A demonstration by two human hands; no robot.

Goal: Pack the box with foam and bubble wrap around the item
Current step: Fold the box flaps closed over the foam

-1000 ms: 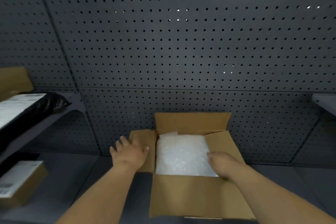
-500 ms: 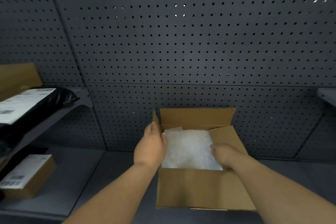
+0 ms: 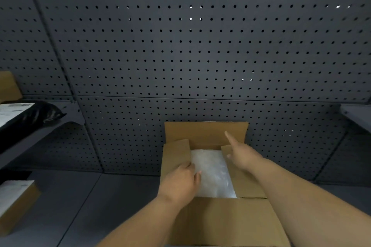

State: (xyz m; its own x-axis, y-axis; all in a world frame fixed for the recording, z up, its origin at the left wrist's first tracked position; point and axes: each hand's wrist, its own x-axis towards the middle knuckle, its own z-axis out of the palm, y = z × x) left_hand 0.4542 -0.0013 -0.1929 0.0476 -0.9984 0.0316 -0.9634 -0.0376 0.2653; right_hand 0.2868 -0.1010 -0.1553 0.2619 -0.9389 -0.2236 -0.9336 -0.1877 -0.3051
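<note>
A brown cardboard box (image 3: pixel 220 220) stands on the grey table, its far flap upright against the pegboard. White bubble wrap (image 3: pixel 212 172) fills the gap between the two side flaps and hides the item. My left hand (image 3: pixel 180 182) lies on the left side flap, which is folded in over the box, fingers curled at its inner edge. Over the right side flap is my right hand (image 3: pixel 241 154), its index finger stretched out towards the far flap. That flap is folded partly inward.
A dark perforated pegboard (image 3: pixel 180 46) rises right behind the box. On the left, a shelf (image 3: pixel 66 124) carries a black bag with a white label (image 3: pixel 30 114). A labelled brown carton (image 3: pixel 16 204) lies below it. Another shelf edge (image 3: pixel 355 114) juts in at right.
My left hand swung the left flap from lying outward, through upright, down over the box. My right hand rose from the box's right edge and folded the right flap inward, its index finger now extended.
</note>
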